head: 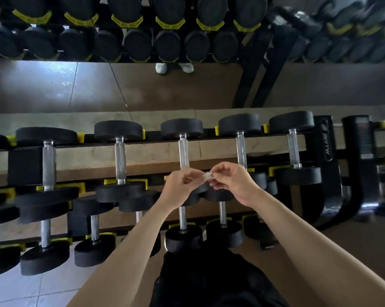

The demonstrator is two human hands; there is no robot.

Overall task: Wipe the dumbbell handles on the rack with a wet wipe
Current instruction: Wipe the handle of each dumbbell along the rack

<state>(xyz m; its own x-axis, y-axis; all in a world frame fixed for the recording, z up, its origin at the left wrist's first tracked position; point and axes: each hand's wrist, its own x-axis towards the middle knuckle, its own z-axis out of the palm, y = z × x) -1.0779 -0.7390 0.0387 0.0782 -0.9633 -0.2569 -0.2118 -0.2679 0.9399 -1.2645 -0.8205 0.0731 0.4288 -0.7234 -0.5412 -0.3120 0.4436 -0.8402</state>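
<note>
Two hands are meeting in the head view, over the near side of the upper tier of the dumbbell rack [325, 149]. The left hand [179, 187] and the right hand [234, 185] are each pinching one end of a small, crumpled wet wipe [206, 177] between thumb and fingertips. They are holding it in the air just near of the middle chrome handle [183, 155] without touching it.

Several more knurled handles are resting to the left and right on the same tier, and a lower tier [182, 218] is sitting nearer the person. A mirror [142, 85] is standing behind the rack.

The wipe is probably being pulled open and readied, since nothing is being wiped at this moment. The next move is calling for spreading the wipe, wrapping it round the middle handle and rubbing along the handle between the black heads.
</note>
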